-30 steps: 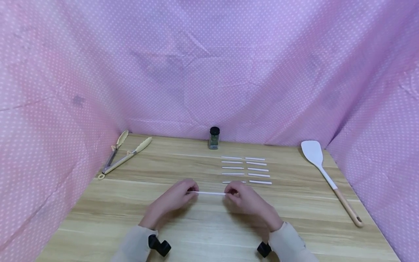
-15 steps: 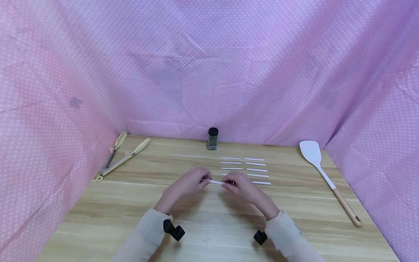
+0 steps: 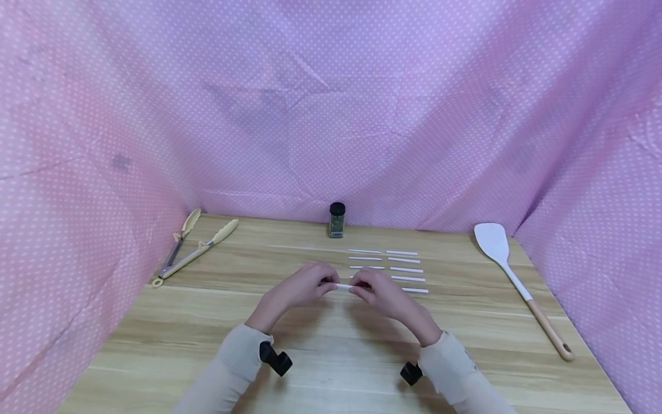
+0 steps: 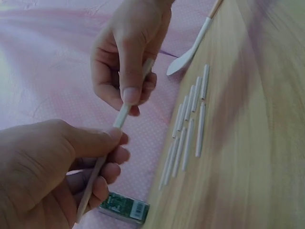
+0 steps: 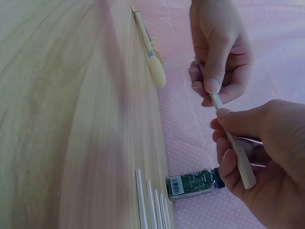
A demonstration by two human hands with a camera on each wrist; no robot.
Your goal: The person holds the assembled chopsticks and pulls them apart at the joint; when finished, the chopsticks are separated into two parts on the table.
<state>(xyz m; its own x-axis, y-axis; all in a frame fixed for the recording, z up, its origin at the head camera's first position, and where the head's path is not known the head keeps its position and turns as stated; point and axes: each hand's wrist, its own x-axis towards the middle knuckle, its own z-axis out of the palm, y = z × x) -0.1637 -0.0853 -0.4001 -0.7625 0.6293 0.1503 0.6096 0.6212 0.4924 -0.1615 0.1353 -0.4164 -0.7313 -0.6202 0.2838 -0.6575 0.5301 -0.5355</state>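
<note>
A pale, slim chopstick (image 3: 343, 286) is held level above the table, gripped at both sides of its middle. My left hand (image 3: 305, 286) pinches it between thumb and curled fingers, with the thin end (image 4: 85, 205) running back across the palm. My right hand (image 3: 383, 293) pinches the other half, and its thicker squared end (image 5: 248, 179) sticks out past the fingers. Only a short stretch shows between the two thumbs. Beyond the right hand, several short white sticks (image 3: 406, 269) lie in two neat columns, the left column (image 3: 365, 259) thinner; the right hand covers part of the nearest ones.
A small glass jar of green flakes (image 3: 337, 223) with a black lid stands at the table's back edge. Spread tongs (image 3: 193, 252) lie at the left back. A white spatula (image 3: 495, 244) with a wooden handle lies along the right. Pink dotted cloth (image 3: 331, 126) walls the table.
Both hands have moved farther from the body, the left also to the right, toward the other. The stretch of chopstick between them has become shorter.
</note>
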